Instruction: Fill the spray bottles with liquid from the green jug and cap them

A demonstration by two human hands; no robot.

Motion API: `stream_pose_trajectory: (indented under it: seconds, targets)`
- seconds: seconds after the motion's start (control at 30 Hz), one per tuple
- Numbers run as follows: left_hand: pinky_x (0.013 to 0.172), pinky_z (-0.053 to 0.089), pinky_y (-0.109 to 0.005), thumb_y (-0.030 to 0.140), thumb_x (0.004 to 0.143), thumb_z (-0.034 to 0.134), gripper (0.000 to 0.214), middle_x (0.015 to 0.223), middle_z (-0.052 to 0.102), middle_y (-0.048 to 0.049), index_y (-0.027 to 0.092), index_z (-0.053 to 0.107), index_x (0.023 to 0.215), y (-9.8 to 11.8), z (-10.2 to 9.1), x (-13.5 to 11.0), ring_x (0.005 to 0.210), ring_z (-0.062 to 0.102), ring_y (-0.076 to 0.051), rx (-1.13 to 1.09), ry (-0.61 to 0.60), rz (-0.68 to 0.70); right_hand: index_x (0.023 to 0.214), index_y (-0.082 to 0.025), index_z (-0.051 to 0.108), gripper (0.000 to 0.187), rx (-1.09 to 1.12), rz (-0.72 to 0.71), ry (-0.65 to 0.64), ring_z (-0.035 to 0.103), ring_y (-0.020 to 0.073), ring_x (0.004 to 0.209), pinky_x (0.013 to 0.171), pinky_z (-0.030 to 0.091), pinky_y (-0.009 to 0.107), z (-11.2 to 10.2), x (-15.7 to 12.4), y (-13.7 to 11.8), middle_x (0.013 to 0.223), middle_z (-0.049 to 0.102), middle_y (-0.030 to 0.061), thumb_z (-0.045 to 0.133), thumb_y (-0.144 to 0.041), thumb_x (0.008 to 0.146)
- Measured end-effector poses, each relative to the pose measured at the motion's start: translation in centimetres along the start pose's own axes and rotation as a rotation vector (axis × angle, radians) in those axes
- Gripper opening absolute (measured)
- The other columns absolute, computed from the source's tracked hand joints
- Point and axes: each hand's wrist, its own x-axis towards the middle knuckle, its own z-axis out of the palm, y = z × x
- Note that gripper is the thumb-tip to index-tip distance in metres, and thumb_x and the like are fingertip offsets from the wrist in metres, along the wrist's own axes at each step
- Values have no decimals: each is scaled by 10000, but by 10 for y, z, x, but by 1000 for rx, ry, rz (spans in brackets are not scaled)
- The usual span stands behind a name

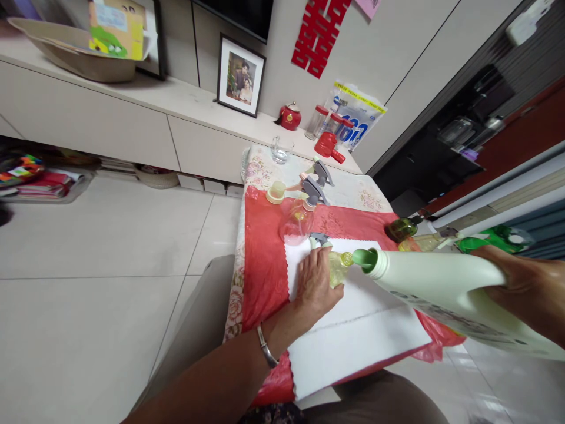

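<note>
My left hand [315, 282] is closed around a small clear bottle [338, 270] with a yellowish tint, standing on a white sheet [353, 353]. My right hand [525, 282] grips the handle of a large pale green jug [432, 274], tipped sideways. The jug's green spout meets the small bottle's mouth; any flow there is too small to make out. Just beyond my left hand lies a grey spray head [319, 239]. A clear pinkish bottle [295, 224] stands behind it. Farther back are two more grey spray heads and a pale yellow-green cap [275, 192].
Red plastic [265, 253] covers part of the flowered tablecloth [371, 199]. A glass mug [281, 151] stands at the table's far edge. A dark green bottle [401, 229] is at the right. Behind, a cabinet holds a framed photo [241, 76], red pot [290, 116] and red-lidded jars.
</note>
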Motion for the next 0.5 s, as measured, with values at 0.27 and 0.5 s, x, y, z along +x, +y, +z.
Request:
stream_pose_trajectory:
  seconds: [0.27, 0.5]
  targets:
    - [1070, 449, -477, 180, 686, 694, 744, 1325, 529, -97, 258, 345, 1339, 0, 0, 0, 1267, 508, -310, -15, -6, -11, 1115, -462, 610, 310, 0, -33, 25, 636, 200, 590, 470, 387, 265, 1, -2, -2, 749, 668, -55, 567, -499, 810]
    - [1073, 446, -489, 182, 690, 696, 739, 1327, 527, -108, 239, 356, 1344, 1, -1, 1, 1270, 507, -319, -24, -16, -14, 1108, -442, 630, 313, -10, -43, 53, 609, 195, 525, 451, 378, 255, 5, -1, 4, 694, 653, -42, 589, -488, 800]
